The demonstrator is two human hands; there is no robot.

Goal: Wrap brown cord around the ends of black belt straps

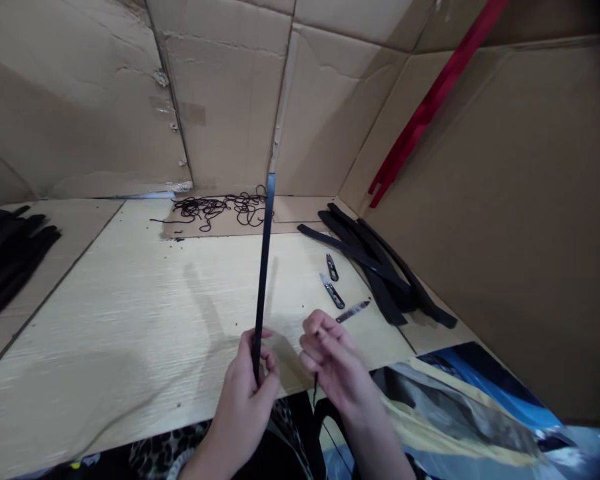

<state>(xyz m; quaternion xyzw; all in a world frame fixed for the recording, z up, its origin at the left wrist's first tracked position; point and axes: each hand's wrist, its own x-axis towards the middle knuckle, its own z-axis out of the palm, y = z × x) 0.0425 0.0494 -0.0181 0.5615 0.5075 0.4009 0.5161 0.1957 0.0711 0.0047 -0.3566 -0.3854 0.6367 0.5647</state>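
My left hand (243,400) is closed around the lower end of a long, narrow black strip (264,267), which stands nearly upright above the table. My right hand (337,367) is apart from it on the right, thumb and fingers pinched together on a thin black cord (315,383) that hangs below the fingers. Just beyond the right hand lie a slim metal pointed tool (354,311) and two thread snips, one nearer (333,292) and one farther (332,267).
Loose dark cords (205,208) lie tangled on cardboard at the back. Black strips (375,267) are piled at right, and a dark stack (10,247) sits at left. Cardboard walls (230,100) enclose the table; red strips (430,107) hang at right. Plastic wrapping (460,413) lies lower right.
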